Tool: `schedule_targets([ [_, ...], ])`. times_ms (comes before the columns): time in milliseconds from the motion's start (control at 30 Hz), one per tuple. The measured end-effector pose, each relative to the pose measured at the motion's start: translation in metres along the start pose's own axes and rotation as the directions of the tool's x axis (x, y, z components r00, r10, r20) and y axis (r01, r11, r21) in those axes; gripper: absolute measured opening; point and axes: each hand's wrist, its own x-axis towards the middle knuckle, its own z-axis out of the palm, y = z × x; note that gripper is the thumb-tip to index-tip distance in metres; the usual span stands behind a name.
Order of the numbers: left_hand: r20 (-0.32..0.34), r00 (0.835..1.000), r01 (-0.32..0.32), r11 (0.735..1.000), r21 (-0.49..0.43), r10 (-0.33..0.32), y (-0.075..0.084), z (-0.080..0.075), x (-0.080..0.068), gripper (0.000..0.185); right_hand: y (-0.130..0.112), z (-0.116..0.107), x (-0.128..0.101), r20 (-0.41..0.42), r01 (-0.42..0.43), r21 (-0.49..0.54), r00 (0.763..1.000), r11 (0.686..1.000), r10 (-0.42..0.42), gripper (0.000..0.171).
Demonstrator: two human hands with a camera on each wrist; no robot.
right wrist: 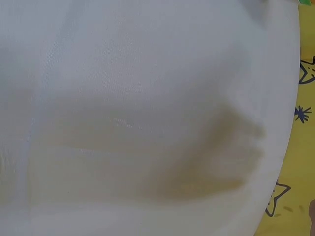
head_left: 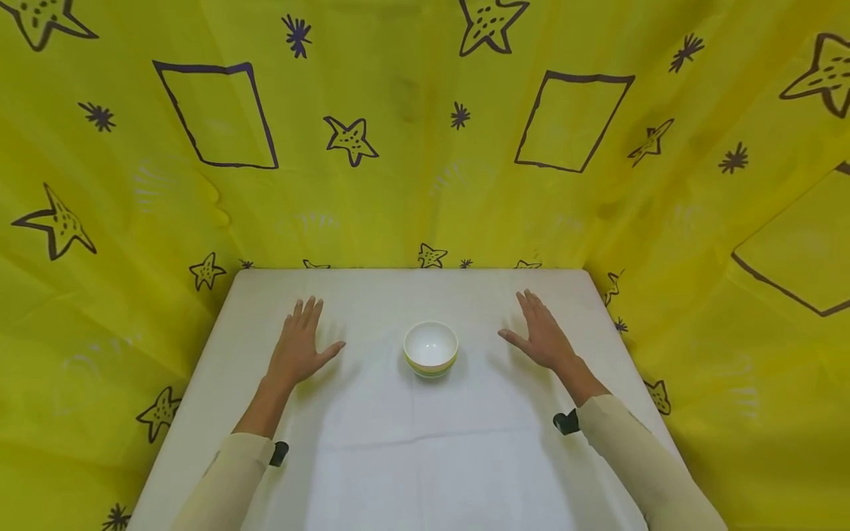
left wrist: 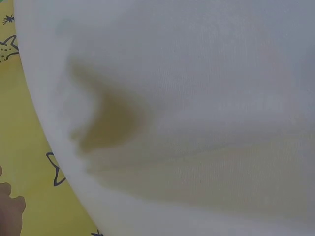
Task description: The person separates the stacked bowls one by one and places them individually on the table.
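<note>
A small white bowl (head_left: 431,348) with a yellow-green band round its outside stands upright near the middle of the white table. To its left, my left hand (head_left: 299,346) is held over the table with straight fingers and the thumb spread toward the bowl. On the other side my right hand (head_left: 541,335) mirrors it, fingers straight and thumb pointing inward. Neither hand touches the bowl. Part of my left fingers (left wrist: 11,216) shows at the lower left edge of the left wrist view. In the right wrist view only a sliver of fingertip (right wrist: 312,216) appears.
The white-covered table (head_left: 418,472) has soft creases in its cloth. A yellow curtain (head_left: 405,199) with drawn stars and frames closes in the back and both sides. Dark wrist devices (head_left: 567,422) sit at the cuffs of both pale sleeves (head_left: 637,457).
</note>
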Motion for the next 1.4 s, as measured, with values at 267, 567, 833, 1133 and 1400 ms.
schedule_targets([
  [267,0.004,1.0,-0.027,0.999,-0.026,0.027,0.01,0.009,0.002,0.103,-0.008,0.003,0.003,0.032,-0.009,0.027,0.999,1.0,0.008,0.105],
  [567,-0.019,0.999,-0.049,0.996,-0.08,0.048,0.02,0.017,0.004,0.103,-0.015,0.008,0.009,0.047,-0.022,0.03,0.999,0.999,0.021,0.105],
  [833,0.009,1.0,-0.015,0.995,-0.099,0.016,0.028,0.021,0.006,0.106,-0.023,0.012,0.013,0.064,-0.03,0.054,0.998,0.998,0.026,0.103],
  [1133,0.02,0.999,-0.032,0.992,-0.119,0.034,0.037,0.03,0.007,0.11,-0.031,0.016,0.011,0.071,-0.026,0.08,0.997,0.996,0.02,0.104],
  [1400,0.069,0.997,-0.021,0.987,-0.156,0.032,0.044,0.037,0.003,0.117,-0.038,0.023,0.012,0.079,-0.027,0.115,0.997,0.993,0.018,0.106],
])
